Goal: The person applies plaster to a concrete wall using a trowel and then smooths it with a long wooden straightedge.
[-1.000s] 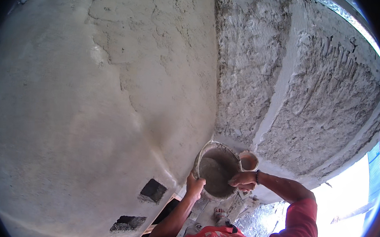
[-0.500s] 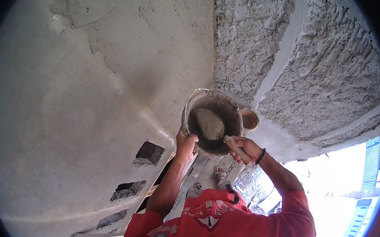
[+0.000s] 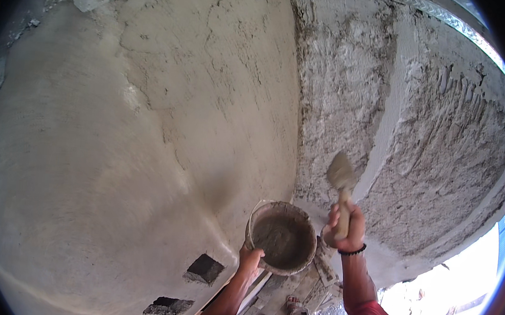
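My left hand [image 3: 251,260] grips the rim of a round bucket [image 3: 306,256] at its lower left, thumb over the edge. Grey wet mortar [image 3: 281,237] lies inside it, and a wire handle leans along the left rim. To the right of the bucket, my right hand [image 3: 348,227] is wrapped round the pale handle of a trowel [image 3: 341,172]. Its blade points up toward the rough wall, carries grey mortar, and is slightly blurred. Whether the blade touches the wall I cannot tell.
Smooth plastered wall [image 3: 117,171] fills the left, with dark square holes [image 3: 205,269] low in it. A rough mortar wall [image 3: 442,124] with a smoother strip [image 3: 387,120] meets it at a corner. Planks [image 3: 325,269] lie below, near my foot [image 3: 294,302]. Bright open air shows lower right.
The trowel has come out of the bucket with mortar on its blade and risen toward the rough wall. The view has tilted up, so the bucket sits lower in it.
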Action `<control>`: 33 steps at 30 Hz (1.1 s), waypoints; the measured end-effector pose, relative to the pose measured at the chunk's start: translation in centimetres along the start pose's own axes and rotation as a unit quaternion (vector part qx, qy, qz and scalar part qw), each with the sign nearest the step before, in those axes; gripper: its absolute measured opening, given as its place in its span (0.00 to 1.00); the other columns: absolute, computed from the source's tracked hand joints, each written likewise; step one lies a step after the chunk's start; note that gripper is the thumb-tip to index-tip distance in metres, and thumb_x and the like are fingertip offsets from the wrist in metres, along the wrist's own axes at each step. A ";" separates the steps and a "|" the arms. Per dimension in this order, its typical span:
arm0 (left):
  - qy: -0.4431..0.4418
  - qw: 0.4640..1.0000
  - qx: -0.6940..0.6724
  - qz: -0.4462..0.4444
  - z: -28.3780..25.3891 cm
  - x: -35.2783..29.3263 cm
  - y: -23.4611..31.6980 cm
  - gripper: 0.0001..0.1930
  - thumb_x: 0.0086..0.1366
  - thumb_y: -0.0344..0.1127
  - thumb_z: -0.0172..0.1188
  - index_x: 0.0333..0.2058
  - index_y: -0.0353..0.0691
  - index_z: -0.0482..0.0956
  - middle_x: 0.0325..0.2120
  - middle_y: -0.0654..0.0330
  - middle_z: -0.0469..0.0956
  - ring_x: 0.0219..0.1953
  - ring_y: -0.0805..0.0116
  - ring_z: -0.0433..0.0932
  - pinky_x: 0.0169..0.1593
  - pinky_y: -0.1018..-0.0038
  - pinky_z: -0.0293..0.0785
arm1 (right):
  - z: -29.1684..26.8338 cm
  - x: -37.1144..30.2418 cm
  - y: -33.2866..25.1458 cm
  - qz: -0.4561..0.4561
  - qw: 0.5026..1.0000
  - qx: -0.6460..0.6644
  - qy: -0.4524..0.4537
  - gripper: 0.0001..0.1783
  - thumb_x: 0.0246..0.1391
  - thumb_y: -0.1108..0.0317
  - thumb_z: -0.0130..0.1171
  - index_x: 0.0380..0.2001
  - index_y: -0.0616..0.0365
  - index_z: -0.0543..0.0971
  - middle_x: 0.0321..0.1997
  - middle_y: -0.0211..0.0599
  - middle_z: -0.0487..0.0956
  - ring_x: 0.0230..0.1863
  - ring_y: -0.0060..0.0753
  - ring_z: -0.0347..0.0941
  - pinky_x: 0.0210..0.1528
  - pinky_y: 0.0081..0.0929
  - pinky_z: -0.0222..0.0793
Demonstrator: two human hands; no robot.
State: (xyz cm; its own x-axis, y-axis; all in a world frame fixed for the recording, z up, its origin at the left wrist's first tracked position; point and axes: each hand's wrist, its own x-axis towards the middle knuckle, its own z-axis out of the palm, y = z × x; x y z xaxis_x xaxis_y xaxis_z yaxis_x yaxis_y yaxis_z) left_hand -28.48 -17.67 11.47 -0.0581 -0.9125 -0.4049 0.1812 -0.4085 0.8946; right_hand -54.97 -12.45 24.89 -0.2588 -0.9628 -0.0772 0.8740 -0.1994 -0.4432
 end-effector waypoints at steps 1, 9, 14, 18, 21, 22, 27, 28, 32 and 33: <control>0.004 1.000 0.008 -0.001 -0.3 -0.1 0.0 0.33 0.38 0.18 0.53 0.51 0.33 0.69 0.42 0.56 0.75 0.44 0.61 0.73 0.47 0.69 0.70 | 1.2 1.1 -1.2 -0.063 0.998 -0.002 -0.014 0.13 0.58 0.61 0.48 0.42 0.55 0.66 0.30 0.38 0.72 0.24 0.28 0.69 0.23 0.24 0.69; 0.050 0.997 0.011 0.063 -4.6 -1.0 -2.8 0.31 0.40 0.18 0.53 0.49 0.34 0.71 0.37 0.57 0.76 0.34 0.64 0.75 0.37 0.73 0.74 | 13.3 8.9 -11.5 -0.515 0.856 -0.029 0.011 0.15 0.57 0.69 0.49 0.46 0.59 0.62 0.30 0.36 0.70 0.26 0.28 0.69 0.20 0.21 0.68; 0.119 0.993 -0.024 0.011 -4.9 -6.6 0.1 0.26 0.40 0.20 0.55 0.45 0.33 0.73 0.32 0.56 0.77 0.27 0.66 0.74 0.24 0.72 0.69 | 18.7 16.3 -13.5 -0.614 0.783 -0.048 0.088 0.23 0.55 0.72 0.50 0.52 0.60 0.57 0.29 0.36 0.69 0.28 0.29 0.70 0.19 0.21 0.68; 0.136 0.989 -0.042 0.030 -5.6 -5.5 -3.4 0.23 0.38 0.20 0.56 0.40 0.31 0.75 0.28 0.57 0.75 0.25 0.66 0.74 0.22 0.71 0.67 | 21.0 29.8 -11.1 -0.613 0.600 -0.494 0.141 0.31 0.51 0.66 0.55 0.57 0.62 0.59 0.40 0.56 0.75 0.39 0.53 0.73 0.38 0.41 0.70; 0.189 0.976 -0.065 0.090 -7.4 -4.7 -5.2 0.20 0.38 0.20 0.56 0.36 0.32 0.75 0.22 0.60 0.72 0.20 0.70 0.70 0.21 0.71 0.65 | 20.8 30.4 -5.0 -0.483 0.457 -0.741 -0.096 0.29 0.51 0.64 0.56 0.56 0.61 0.63 0.39 0.60 0.77 0.43 0.60 0.73 0.42 0.46 0.70; 0.169 0.978 -0.078 0.097 -7.2 -4.9 -4.8 0.20 0.37 0.19 0.55 0.35 0.31 0.75 0.22 0.61 0.72 0.22 0.69 0.71 0.24 0.70 0.67 | 19.2 28.6 -4.5 -0.497 0.509 -0.699 -0.073 0.28 0.51 0.64 0.56 0.55 0.59 0.65 0.38 0.60 0.77 0.41 0.59 0.74 0.41 0.46 0.71; 0.126 0.991 -0.033 0.026 -7.5 -3.8 -5.5 0.25 0.37 0.17 0.54 0.41 0.30 0.74 0.31 0.58 0.76 0.32 0.64 0.74 0.35 0.70 0.71 | 6.7 17.0 -2.2 -0.163 0.771 -0.609 -0.089 0.25 0.56 0.64 0.53 0.57 0.53 0.66 0.25 0.37 0.76 0.22 0.32 0.74 0.22 0.29 0.70; 0.110 0.993 -0.043 0.025 -7.2 -3.8 -5.3 0.26 0.37 0.17 0.54 0.42 0.30 0.74 0.31 0.58 0.75 0.32 0.64 0.74 0.36 0.70 0.71 | 4.3 13.7 -1.8 -0.067 0.834 -0.537 -0.108 0.24 0.56 0.64 0.53 0.57 0.52 0.66 0.24 0.32 0.74 0.21 0.26 0.72 0.20 0.25 0.67; 0.069 0.996 -0.041 0.047 -7.1 -2.8 -6.6 0.30 0.36 0.18 0.54 0.46 0.30 0.71 0.35 0.57 0.75 0.36 0.63 0.73 0.39 0.69 0.71 | -1.7 4.6 -0.9 0.147 0.661 -0.709 -0.198 0.23 0.57 0.61 0.53 0.56 0.47 0.69 0.23 0.28 0.73 0.19 0.23 0.71 0.18 0.23 0.67; 0.058 0.996 -0.040 0.046 -6.5 -2.9 -5.9 0.31 0.36 0.19 0.55 0.46 0.30 0.70 0.35 0.57 0.74 0.37 0.62 0.73 0.39 0.69 0.71 | -0.6 1.8 -0.9 0.212 0.607 -0.741 -0.195 0.22 0.57 0.61 0.53 0.56 0.46 0.69 0.23 0.29 0.74 0.19 0.26 0.71 0.20 0.25 0.68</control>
State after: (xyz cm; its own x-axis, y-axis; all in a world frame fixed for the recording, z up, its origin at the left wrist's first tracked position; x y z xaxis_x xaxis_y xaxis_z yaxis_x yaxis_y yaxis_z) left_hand -22.96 -12.50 6.13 0.0750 -0.9352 -0.3460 0.2580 -0.3169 0.9127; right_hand -56.48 -13.89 24.57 0.2286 -0.8984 -0.3751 -0.5756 0.1860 -0.7963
